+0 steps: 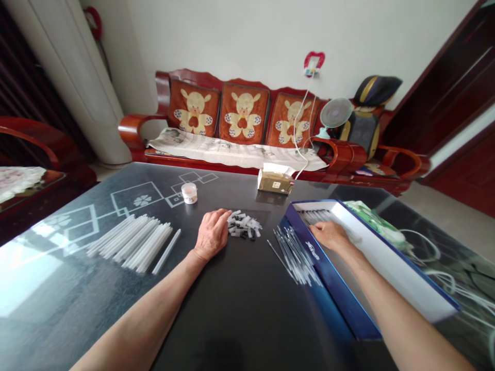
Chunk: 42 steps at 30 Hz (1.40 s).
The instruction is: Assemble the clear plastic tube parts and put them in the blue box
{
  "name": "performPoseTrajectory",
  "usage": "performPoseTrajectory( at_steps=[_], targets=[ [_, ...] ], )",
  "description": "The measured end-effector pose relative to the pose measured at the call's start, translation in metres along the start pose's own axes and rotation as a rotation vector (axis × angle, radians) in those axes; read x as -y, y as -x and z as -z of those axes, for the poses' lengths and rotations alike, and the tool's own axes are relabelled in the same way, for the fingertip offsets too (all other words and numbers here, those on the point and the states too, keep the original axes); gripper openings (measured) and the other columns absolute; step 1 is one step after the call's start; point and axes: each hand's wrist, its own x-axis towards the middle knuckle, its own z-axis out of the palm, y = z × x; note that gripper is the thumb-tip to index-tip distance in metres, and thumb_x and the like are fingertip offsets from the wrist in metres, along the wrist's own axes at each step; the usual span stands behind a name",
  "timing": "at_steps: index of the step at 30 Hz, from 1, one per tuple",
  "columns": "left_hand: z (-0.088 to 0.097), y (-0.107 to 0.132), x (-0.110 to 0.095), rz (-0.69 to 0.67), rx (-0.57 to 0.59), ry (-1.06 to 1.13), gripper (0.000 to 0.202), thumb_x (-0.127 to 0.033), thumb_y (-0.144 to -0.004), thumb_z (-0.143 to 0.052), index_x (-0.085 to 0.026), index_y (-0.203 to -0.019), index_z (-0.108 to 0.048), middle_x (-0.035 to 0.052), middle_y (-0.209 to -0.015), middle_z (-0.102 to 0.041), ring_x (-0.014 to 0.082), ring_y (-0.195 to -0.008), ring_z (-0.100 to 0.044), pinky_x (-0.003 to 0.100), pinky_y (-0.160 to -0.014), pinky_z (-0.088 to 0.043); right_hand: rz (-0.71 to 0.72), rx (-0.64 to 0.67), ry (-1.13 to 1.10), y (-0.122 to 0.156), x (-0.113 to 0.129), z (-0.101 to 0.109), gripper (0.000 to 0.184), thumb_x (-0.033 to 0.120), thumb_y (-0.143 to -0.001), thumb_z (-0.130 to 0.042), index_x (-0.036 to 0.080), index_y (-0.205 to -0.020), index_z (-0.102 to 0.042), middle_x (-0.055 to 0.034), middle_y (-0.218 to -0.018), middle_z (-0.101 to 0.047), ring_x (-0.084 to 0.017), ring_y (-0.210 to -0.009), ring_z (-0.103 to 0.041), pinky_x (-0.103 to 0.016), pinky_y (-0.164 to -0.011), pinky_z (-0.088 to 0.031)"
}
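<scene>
— Two bare hands at the dark table (232, 319). State of each?

— Left hand (212, 232): fingers loosely bent, tips at the near-left edge of a heap of small white and black pieces (245, 225). Cannot tell if one is pinched. Right hand (328, 234): reaching into the blue box (335, 288), fingers curled beside the clear slender items (317, 215) at its far end. Grip hidden.

— Any writing?

— Pale lettering (312, 251) on the box's outer wall, too small to read. Tissue box (275, 182), gold-brown: light square label on its front, characters not legible. Small white jar (189, 193): print on its side, blurred.

— Other stock?

— White tubes (133, 239) in a slanting row, left of the left hand; one tube (166, 252) just apart at the row's right end. Thin silvery rods (299, 260) fanned against the box's left side. Green-and-white package (377, 221) beyond the box, no words readable.
</scene>
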Motion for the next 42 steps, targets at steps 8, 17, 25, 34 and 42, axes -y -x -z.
performPoseTrajectory(
  at_steps=[8, 17, 25, 34, 42],
  targets=[
    [0.003, -0.001, -0.003, 0.004, 0.036, -0.011, 0.037, -0.014, -0.09, -0.04, -0.017, -0.123, -0.054, 0.0123, -0.115, -0.061, 0.0219, -0.103, -0.056, 0.04, -0.089, -0.045, 0.195, -0.271, -0.134, 0.024, 0.036, 0.034, 0.022, 0.035, -0.079, -0.054, 0.023, -0.078, -0.072, -0.0088, -0.081, -0.073, -0.023, -0.074, -0.065, -0.031, -0.065, -0.042],
    [0.003, 0.0, -0.002, 0.031, 0.097, -0.052, 0.035, -0.019, -0.092, -0.039, -0.019, -0.12, -0.058, 0.0096, -0.1, -0.063, 0.0193, -0.087, -0.055, 0.035, -0.08, -0.047, 0.49, -0.346, -0.814, 0.093, 0.163, -0.067, 0.024, 0.037, -0.086, -0.052, 0.023, -0.08, -0.07, -0.0061, -0.079, -0.071, -0.02, -0.07, -0.065, -0.03, -0.069, -0.05],
    [-0.001, 0.0, -0.008, 0.035, 0.117, -0.141, 0.034, -0.018, -0.092, -0.04, -0.021, -0.119, -0.06, 0.0061, -0.085, -0.061, 0.019, -0.08, -0.053, 0.033, -0.076, -0.045, 0.48, -0.33, -0.817, 0.089, 0.167, -0.089, 0.02, 0.032, -0.084, -0.054, 0.021, -0.077, -0.069, -0.0063, -0.075, -0.072, -0.02, -0.065, -0.066, -0.029, -0.067, -0.049],
    [0.056, -0.034, -0.003, 0.331, 0.611, -0.416, 0.026, -0.023, -0.091, -0.043, -0.02, -0.104, -0.066, 0.0086, -0.093, -0.064, 0.0204, -0.087, -0.062, 0.03, -0.076, -0.048, 0.456, -0.321, -0.81, 0.089, 0.169, -0.091, 0.022, 0.03, -0.084, -0.052, 0.02, -0.073, -0.068, -0.0057, -0.073, -0.071, -0.018, -0.065, -0.064, -0.026, -0.067, -0.045],
    [0.123, -0.012, 0.005, 0.542, 0.938, -0.588, 0.021, -0.017, -0.084, -0.048, -0.013, -0.093, -0.067, 0.0159, -0.095, -0.066, 0.029, -0.091, -0.065, 0.038, -0.076, -0.051, 0.492, -0.373, -0.815, 0.087, 0.17, -0.093, 0.023, 0.028, -0.082, -0.051, 0.019, -0.068, -0.067, -0.0035, -0.066, -0.068, -0.015, -0.061, -0.061, -0.023, -0.063, -0.041]
  ],
)
